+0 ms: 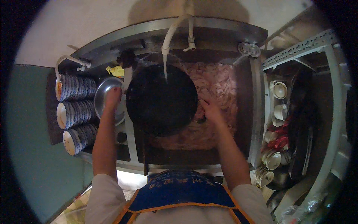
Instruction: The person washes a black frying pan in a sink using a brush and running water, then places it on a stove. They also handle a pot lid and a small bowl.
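A large black wok (pixel 162 103) sits in the sink, with water running into it from a white curved tap pipe (pixel 169 36). My left hand (pixel 113 96) is curled at the wok's left side, seemingly around a short handle, and lies above a round metal basin (pixel 100 95). On the opposite side, my right hand (pixel 211 110) grips the wok's right edge, its fingertips partly hidden. Many pale pink pieces of what looks like raw meat (pixel 221 84) fill the sink beneath and to the right of the wok. The wok's inside is too dark to make out.
Three rows of stacked plates (pixel 77 113) stand at the left, near a yellow bottle (pixel 116 70). A metal divider (pixel 129 134) separates the basins. Two glass-like round items (pixel 249 49) sit at the back right corner. The right-hand shelf rack (pixel 299 57) holds bowls (pixel 272 161) and red bags (pixel 278 137).
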Tool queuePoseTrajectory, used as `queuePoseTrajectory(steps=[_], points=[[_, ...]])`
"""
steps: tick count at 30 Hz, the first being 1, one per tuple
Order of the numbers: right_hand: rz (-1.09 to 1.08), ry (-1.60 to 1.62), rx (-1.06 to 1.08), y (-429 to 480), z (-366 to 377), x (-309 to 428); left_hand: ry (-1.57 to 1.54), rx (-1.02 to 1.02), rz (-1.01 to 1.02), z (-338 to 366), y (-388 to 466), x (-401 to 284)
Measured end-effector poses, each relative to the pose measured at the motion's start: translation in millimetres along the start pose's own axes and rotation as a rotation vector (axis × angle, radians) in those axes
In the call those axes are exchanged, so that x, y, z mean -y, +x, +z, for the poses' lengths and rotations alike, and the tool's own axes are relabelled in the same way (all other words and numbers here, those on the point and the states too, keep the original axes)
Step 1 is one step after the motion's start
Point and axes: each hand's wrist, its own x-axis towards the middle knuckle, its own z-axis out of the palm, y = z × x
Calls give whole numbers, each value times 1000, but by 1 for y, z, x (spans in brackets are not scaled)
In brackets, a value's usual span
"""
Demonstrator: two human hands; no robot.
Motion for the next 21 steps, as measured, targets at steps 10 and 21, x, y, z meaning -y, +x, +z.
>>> queuePoseTrajectory(steps=[10, 21], points=[[78, 214, -270, -31, -59, 41, -9, 59, 226, 54, 7, -40], [16, -72, -156, 22, 8, 25, -49, -134, 134, -17, -37, 29]])
